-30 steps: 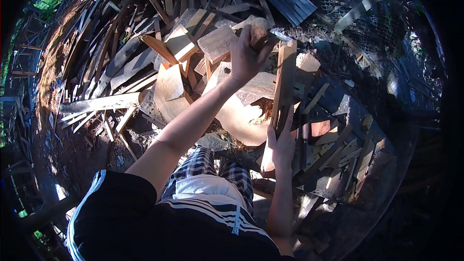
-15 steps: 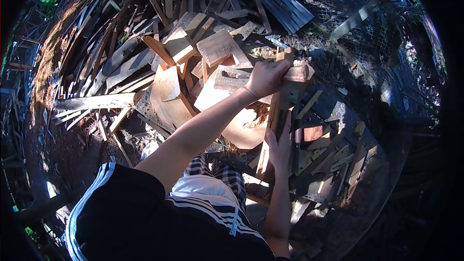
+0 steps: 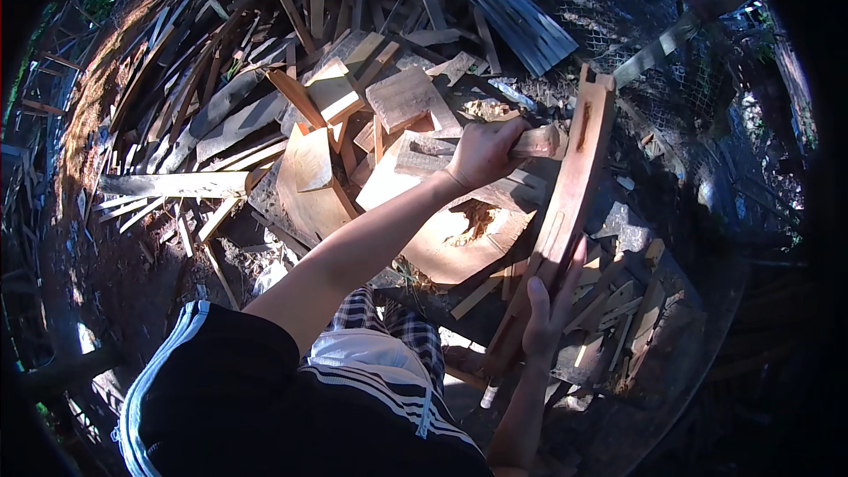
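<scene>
My left hand (image 3: 484,155) is closed around a short wooden piece (image 3: 535,143), whose blunt end points right. Right beside that end stands a long squared wooden beam (image 3: 565,199), leaning with its upper end away to the right. A narrow slot (image 3: 584,126) is cut in the beam's face near its far end. My right hand (image 3: 549,307) grips the beam low down, thumb on one side and fingers along the other. Left of the beam is a pale sawn stump (image 3: 428,247) with a ragged brown hollow in its top. I cannot tell whether the short piece touches the beam.
Cut blocks and wedges (image 3: 402,99) lie heaped beyond the stump. A split log piece (image 3: 309,199) sits at its left. Scrap offcuts (image 3: 609,309) lie to the right, and a large pile of boards (image 3: 212,115) fills the back left. Corrugated sheet (image 3: 526,31) lies behind.
The beam has swung right, and its slotted face now shows. My right hand has moved right and slightly nearer with it. My left hand has shifted slightly left and nearer, still holding the short piece.
</scene>
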`<state>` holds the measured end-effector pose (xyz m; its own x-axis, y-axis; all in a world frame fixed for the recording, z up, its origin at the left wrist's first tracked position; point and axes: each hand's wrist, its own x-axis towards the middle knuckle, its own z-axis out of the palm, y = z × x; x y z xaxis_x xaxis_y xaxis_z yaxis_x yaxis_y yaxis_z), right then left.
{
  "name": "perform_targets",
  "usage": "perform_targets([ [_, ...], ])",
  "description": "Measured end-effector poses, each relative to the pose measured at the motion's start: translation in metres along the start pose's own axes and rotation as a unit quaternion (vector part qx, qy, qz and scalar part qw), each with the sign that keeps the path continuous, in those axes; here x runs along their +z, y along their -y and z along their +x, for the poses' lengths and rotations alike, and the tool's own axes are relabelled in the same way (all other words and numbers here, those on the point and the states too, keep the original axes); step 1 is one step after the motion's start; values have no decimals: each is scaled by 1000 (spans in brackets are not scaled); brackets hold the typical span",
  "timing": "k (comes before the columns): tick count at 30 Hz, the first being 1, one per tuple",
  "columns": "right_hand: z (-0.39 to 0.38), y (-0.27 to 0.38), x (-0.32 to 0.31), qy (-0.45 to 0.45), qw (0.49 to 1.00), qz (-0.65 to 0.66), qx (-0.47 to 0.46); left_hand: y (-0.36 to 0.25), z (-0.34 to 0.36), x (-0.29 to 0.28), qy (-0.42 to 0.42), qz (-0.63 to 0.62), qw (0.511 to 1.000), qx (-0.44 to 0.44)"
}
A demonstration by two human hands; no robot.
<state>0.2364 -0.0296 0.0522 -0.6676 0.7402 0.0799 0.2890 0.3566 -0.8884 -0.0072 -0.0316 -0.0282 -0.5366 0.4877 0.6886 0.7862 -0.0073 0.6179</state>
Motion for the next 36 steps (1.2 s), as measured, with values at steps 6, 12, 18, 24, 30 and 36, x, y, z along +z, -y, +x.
perform_targets([
  [6,-18,17,-15,-113,977,180,9,-10,7,-8,-8,-21,1000,0],
  [12,9,18,-5,-33,999,12,-30,-5,-1,0,0,-18,999,27],
  [18,-1,1,5,-48,997,-49,-42,-10,-1,2,37,18,998,39],
  [24,4,-43,14,-50,985,146,81,-13,-6,9,60,4,997,47],
  [30,16,-60,36,144,968,-198,55,-18,-15,8,136,-13,985,108],
  [36,19,-49,38,168,955,-211,122,-6,2,-13,-17,-24,1000,-7],
])
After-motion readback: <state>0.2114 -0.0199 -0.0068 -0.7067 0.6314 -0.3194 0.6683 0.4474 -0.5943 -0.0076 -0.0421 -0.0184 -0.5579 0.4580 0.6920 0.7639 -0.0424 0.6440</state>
